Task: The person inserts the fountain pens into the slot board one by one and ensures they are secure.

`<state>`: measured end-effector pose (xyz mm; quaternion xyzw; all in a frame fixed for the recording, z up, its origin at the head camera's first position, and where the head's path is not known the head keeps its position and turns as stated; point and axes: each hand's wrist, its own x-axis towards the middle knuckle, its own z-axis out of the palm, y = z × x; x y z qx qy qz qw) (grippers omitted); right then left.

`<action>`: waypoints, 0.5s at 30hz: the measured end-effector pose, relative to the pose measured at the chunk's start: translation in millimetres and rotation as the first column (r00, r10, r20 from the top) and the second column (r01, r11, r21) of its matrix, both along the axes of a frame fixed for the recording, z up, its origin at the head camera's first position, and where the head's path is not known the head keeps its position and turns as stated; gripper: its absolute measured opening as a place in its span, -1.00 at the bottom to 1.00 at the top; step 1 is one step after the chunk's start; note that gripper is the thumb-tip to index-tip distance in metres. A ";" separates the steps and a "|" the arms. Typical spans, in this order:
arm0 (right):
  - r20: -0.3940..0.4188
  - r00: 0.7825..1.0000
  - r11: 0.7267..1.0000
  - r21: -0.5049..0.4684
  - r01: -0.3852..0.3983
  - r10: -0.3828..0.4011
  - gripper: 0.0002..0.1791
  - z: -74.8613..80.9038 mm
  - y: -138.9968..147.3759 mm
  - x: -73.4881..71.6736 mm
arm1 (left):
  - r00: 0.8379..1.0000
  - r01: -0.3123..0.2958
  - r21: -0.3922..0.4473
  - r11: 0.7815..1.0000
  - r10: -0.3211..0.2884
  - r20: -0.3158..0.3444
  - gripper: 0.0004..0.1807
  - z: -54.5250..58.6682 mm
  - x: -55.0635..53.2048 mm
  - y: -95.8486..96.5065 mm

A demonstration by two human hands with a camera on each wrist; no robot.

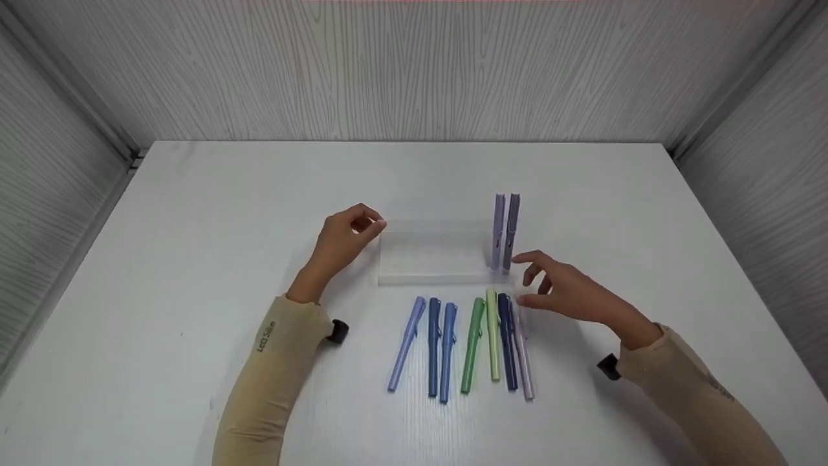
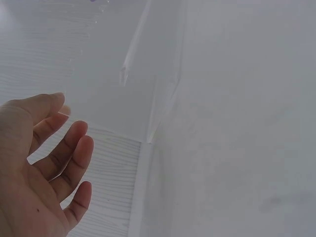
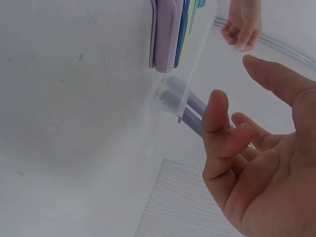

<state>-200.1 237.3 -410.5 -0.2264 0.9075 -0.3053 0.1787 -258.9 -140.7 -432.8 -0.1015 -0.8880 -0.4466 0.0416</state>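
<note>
A clear plastic pen stand [image 1: 440, 280] sits mid-table. At its left upper corner, my left hand [image 1: 346, 236] pinches the clear edge between thumb and index finger; the other fingers are loosely bent in the left wrist view. Two capped pens stand upright at the stand's right end: a pale lavender pen [image 1: 499, 223] and a darker purple pen [image 1: 513, 223]. My right hand [image 1: 563, 288] is just right of them, its thumb and fingers apart with nothing between them. Beneath it on the table lies a lilac pen [image 1: 525, 369], close beside a navy pen [image 1: 508, 343].
In front of the stand lie more capped pens: a periwinkle pen [image 1: 406, 346], a darker blue pen [image 1: 433, 349], a blue pen [image 1: 447, 353], a green pen [image 1: 473, 346] and a yellow-green pen [image 1: 493, 336]. The white table [image 1: 194, 259] has wood-grain panels around it.
</note>
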 end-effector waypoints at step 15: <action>0.115 0.992 0.998 0.026 -0.056 0.052 -0.18 -14.7 7.6 8.3 | 1.000 0.012 0.018 1.000 -0.012 -0.003 -0.75 -1.2 -0.8 -0.8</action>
